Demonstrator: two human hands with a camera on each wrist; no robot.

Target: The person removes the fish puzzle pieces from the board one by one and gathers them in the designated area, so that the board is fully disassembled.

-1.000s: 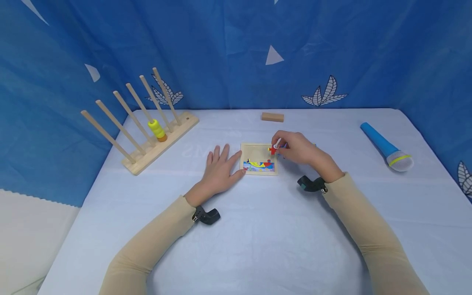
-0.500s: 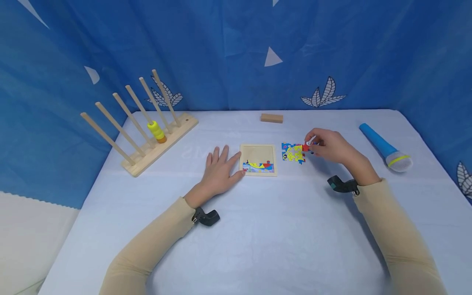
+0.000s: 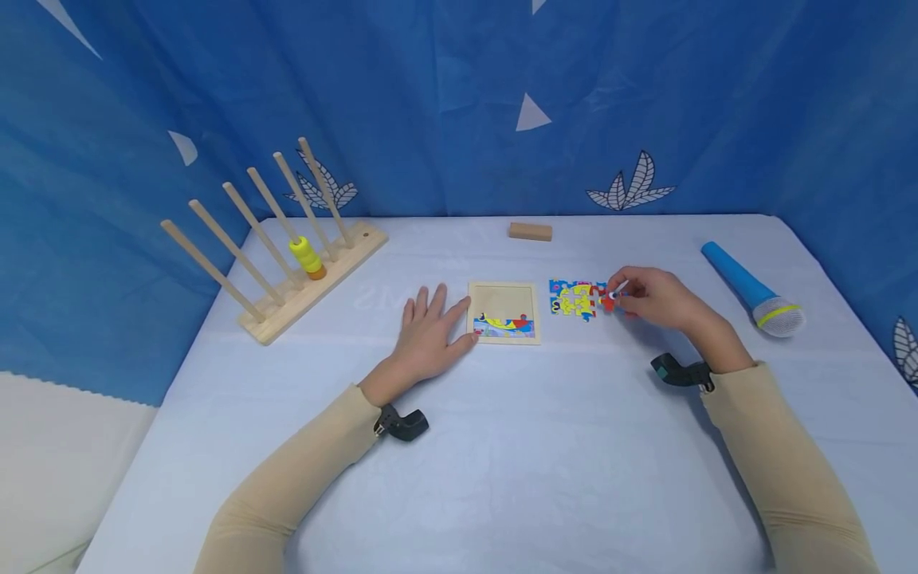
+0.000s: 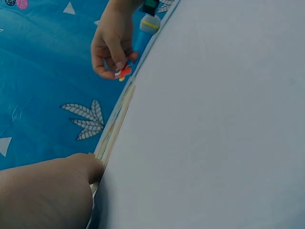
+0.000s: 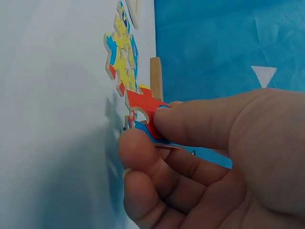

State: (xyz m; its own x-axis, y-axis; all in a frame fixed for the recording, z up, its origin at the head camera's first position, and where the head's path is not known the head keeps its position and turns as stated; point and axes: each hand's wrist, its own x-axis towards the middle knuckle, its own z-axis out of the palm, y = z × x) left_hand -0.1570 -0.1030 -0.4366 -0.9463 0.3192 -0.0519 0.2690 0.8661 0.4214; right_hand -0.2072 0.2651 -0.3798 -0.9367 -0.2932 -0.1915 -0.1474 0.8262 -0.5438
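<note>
Pinching one red puzzle piece [image 5: 142, 101] with blue along its edge between thumb and fingers, the right hand [image 3: 656, 299] is at the right end of one cluster of puzzle pieces [image 3: 572, 298]; whether piece and cluster touch I cannot tell, nor can I count the cluster's pieces surely. The left hand [image 3: 426, 339], its fingers spread and gripping nothing, rests on the white table [image 3: 516, 462], thumb and index finger at the left edge of one wooden frame [image 3: 505, 299]. One colourful picture strip [image 3: 504, 326] lies across the frame's near part. The cluster sits on the table just right of the frame. Beyond them lies one wooden block [image 3: 531, 232]; well to the right, one blue microphone [image 3: 749, 285]. On the left stands one rack [image 3: 310, 292] with six pegs [image 3: 237, 252]; one peg carries yellow rings [image 3: 304, 253] above one orange ring [image 3: 316, 273]. Two black wrist cameras [image 3: 406, 425] show, one on each arm.
</note>
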